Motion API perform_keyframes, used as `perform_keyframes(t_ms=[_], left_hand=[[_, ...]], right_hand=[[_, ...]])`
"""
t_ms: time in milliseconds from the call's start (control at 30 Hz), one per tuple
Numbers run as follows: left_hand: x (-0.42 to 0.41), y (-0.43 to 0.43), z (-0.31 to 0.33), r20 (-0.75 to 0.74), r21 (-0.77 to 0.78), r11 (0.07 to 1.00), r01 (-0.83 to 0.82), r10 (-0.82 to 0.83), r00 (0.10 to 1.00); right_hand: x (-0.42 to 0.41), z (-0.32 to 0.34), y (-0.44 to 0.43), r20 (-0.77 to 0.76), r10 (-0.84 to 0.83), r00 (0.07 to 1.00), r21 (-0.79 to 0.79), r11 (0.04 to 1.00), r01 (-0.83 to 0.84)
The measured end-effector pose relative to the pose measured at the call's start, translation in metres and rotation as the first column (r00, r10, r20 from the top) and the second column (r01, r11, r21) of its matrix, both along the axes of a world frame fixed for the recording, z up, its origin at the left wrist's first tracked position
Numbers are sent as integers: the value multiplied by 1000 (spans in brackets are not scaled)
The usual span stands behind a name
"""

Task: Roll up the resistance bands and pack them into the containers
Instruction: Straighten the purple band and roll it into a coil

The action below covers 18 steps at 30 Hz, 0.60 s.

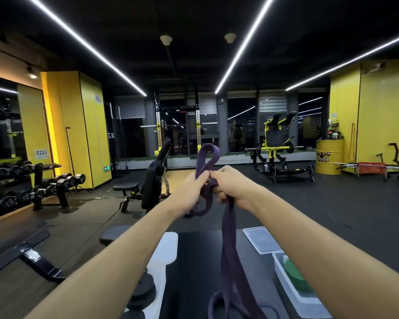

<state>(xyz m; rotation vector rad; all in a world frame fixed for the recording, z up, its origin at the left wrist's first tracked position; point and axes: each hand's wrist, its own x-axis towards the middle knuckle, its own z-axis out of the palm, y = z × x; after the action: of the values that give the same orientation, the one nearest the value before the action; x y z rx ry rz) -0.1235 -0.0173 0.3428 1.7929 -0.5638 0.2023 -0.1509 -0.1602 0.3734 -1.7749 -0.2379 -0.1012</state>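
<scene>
Both my hands are raised in front of me, holding a purple resistance band [228, 238]. My left hand [190, 189] grips the band where a loop rises above my fingers and a second loop droops below. My right hand [230, 185] grips it just beside, fingers curled round the strap. The long tail hangs down onto the black bench pad [194, 272]. A clear container [293, 286] at the lower right holds a rolled green band [297, 275]. Another white container [157, 272] at the lower left holds rolled black bands [143, 288].
A clear lid [260, 239] lies on the bench's right edge. Ahead stand an incline bench [152, 180], a dumbbell rack [44, 183] at the left, a yellow weight machine [276, 143] and a yellow drum [328, 156] at the right.
</scene>
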Motion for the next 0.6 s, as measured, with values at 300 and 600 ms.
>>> perform_keyframes(t_ms=[300, 600], left_hand=[[-10, 18, 9, 155, 201, 975, 97, -129, 979], [-4, 14, 17, 238, -29, 995, -93, 98, 966]], right_hand=[[0, 5, -9, -78, 78, 994, 109, 992, -69], [-3, -62, -35, -262, 488, 832, 252, 867, -429]])
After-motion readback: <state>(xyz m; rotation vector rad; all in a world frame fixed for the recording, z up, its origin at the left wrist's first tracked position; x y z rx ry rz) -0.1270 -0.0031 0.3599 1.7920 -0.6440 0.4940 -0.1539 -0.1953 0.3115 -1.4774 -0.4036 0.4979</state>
